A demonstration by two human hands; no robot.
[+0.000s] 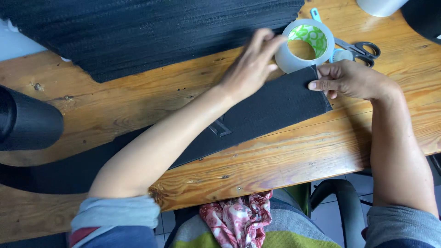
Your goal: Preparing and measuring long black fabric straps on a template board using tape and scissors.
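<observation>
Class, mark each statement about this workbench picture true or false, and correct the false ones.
1. The left hand touches the roll of tape. True.
2. The right hand holds the scissors. False: it pinches the end of the dark strip; the scissors lie on the wooden table.
3. The tape roll stands on the floor. False: it rests on the table.
4. The scissors lie beyond the tape roll. True.

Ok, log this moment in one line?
left hand: on tape roll | right hand: pinching black sheet corner | scissors: behind roll
</observation>
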